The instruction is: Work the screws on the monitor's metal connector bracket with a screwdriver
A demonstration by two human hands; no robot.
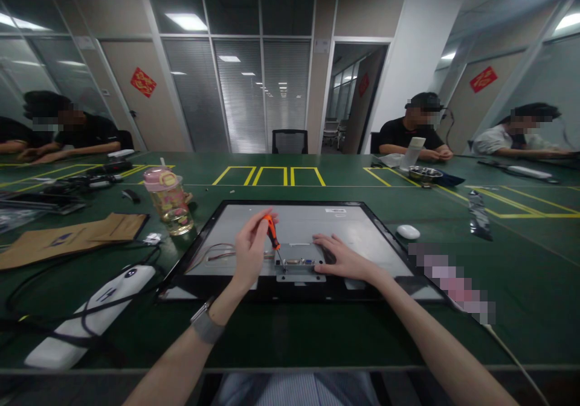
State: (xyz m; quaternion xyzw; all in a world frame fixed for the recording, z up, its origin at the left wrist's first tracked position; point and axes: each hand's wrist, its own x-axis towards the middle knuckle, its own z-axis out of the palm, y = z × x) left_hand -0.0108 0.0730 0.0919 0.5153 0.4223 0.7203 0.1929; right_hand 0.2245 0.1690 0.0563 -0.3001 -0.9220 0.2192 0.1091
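A monitor panel (362, 225) lies face down in front of me, its grey metal back up inside a black frame. My left hand (251, 250) is closed round an orange-handled screwdriver (273, 234), whose tip rests on a small metal connector plate (299, 266) near the panel's front edge. My right hand (341, 256) lies flat on the panel just right of that plate, fingers stretched out and holding nothing. Thin coloured wires (212, 252) run across the panel to the left of my left hand.
A pink-capped bottle (168, 202), brown paper bags (72, 235) and a white power strip with black cables (90, 314) lie to the left. A white mouse (408, 231) and a plastic strip (479, 214) sit to the right. Other people sit at the far left and far right of the green table (290, 333).
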